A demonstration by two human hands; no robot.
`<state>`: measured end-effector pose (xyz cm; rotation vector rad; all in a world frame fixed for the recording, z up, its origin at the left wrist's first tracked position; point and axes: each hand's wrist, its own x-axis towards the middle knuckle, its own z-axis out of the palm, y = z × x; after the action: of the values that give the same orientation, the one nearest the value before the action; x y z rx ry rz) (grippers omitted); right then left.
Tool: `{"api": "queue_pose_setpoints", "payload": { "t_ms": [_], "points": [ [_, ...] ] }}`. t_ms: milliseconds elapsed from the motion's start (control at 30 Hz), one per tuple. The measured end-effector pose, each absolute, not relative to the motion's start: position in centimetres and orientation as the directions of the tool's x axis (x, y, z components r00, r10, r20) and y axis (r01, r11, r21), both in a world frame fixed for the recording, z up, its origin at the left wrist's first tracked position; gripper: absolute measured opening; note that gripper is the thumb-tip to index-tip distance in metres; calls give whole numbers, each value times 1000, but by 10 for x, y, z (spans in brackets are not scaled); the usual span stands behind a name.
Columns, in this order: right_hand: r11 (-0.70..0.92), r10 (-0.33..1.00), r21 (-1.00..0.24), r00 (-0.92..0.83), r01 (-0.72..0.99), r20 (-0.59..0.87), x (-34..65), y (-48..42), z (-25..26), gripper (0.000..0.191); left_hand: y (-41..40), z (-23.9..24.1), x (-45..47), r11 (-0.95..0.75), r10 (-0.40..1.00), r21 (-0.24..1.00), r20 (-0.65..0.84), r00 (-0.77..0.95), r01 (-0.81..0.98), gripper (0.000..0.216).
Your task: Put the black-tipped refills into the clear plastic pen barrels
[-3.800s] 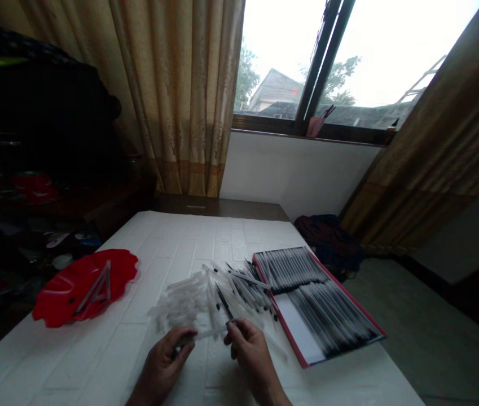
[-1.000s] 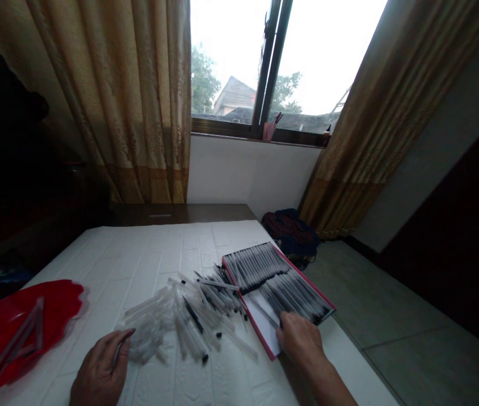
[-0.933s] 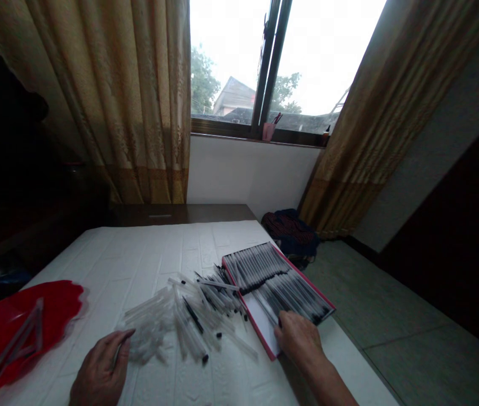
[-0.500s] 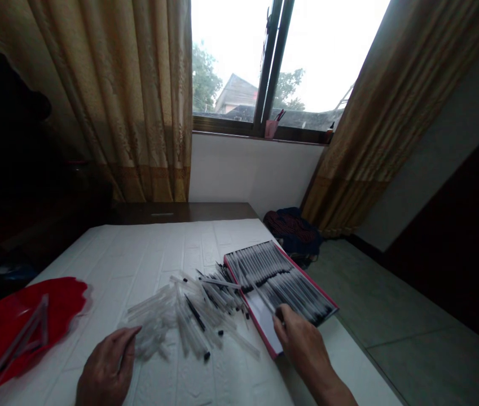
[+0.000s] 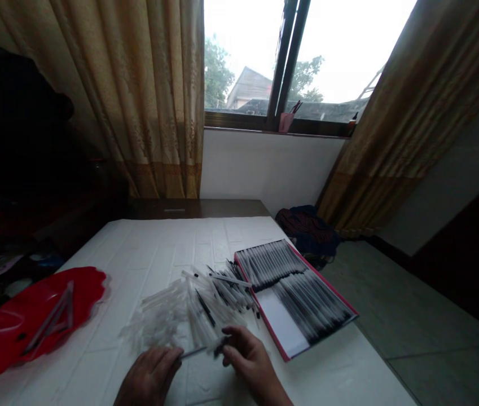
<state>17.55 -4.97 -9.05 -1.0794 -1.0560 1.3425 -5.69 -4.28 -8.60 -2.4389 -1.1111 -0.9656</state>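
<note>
My left hand (image 5: pixel 150 375) is closed on one end of a thin clear pen barrel (image 5: pixel 194 353), which points right toward my other hand. Thumb and fingers of my right hand (image 5: pixel 251 363) pinch a small black pen part (image 5: pixel 221 345) near the barrel's far end; blur hides whether the two touch. Just beyond my hands is a loose pile of clear pen barrels (image 5: pixel 165 307), some with black ends. Thin black pen parts (image 5: pixel 228 290) lie heaped beside the box. To the right, a red-edged box (image 5: pixel 284 321) holds two rows of clear pens with black ends (image 5: pixel 307 304).
A red scalloped plastic tray (image 5: pixel 2 316) with a few clear pieces sits at the left on the white brick-patterned tabletop (image 5: pixel 171 237). Dark folded cloth (image 5: pixel 307 231) lies past the table's right edge. A pink cup (image 5: pixel 285 122) stands on the windowsill.
My right hand has left the box and come leftward to the front of the pile. My left hand has moved right and now holds a pen barrel. The view has shifted slightly.
</note>
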Motion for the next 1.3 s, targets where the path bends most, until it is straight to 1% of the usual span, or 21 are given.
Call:
{"api": "queue_pose_setpoints", "payload": {
  "t_ms": [67, 133, 233, 333, 433, 567, 867, 1000, 1100, 1167, 1300],
  "points": [
    [-79, 997, -962, -14, -262, -78, 178, -46, -97, 39, -43, -88, -61, -646, 563, 17, 686, 461, 763, 28],
    [-98, 995, -958, -30, -270, -93, 180, -45, -100, 39, -43, -89, -62, -640, 572, 26, 684, 453, 768, 27],
    [-115, 993, -959, -44, -258, -107, 180, -44, -100, 43, -44, -90, -60, -637, 589, 35, 667, 457, 770, 27],
    [-117, 993, -974, -9, -194, -118, 177, -43, -98, 43, -44, -90, -59, -643, 590, 24, 653, 475, 765, 26],
    [-102, 994, -984, 24, -149, -106, 175, -43, -97, 42, -44, -90, -58, -657, 579, 21, 655, 486, 754, 24],
    [-85, 996, -982, 11, -170, -88, 177, -45, -95, 36, -44, -89, -57, -677, 567, 60, 678, 467, 734, 21],
    [-67, 997, -970, 14, -235, -72, 179, -49, -96, 37, -47, -78, -56, -682, 631, 115, 593, 501, 722, 27],
    [-55, 995, -973, 71, -224, -72, 180, -47, -99, 40, -48, -82, -55, -658, 593, 73, 664, 455, 750, 27],
    [-61, 993, -973, 84, -222, -82, 181, -46, -102, 42, -47, -86, -55, -648, 571, 79, 708, 415, 758, 23],
    [-64, 994, -973, 74, -222, -82, 181, -46, -103, 41, -47, -86, -54, -648, 570, 78, 709, 414, 758, 22],
    [-70, 994, -972, 64, -226, -86, 182, -47, -100, 40, -47, -83, -54, -623, 582, 56, 700, 414, 780, 28]
  ]
}}
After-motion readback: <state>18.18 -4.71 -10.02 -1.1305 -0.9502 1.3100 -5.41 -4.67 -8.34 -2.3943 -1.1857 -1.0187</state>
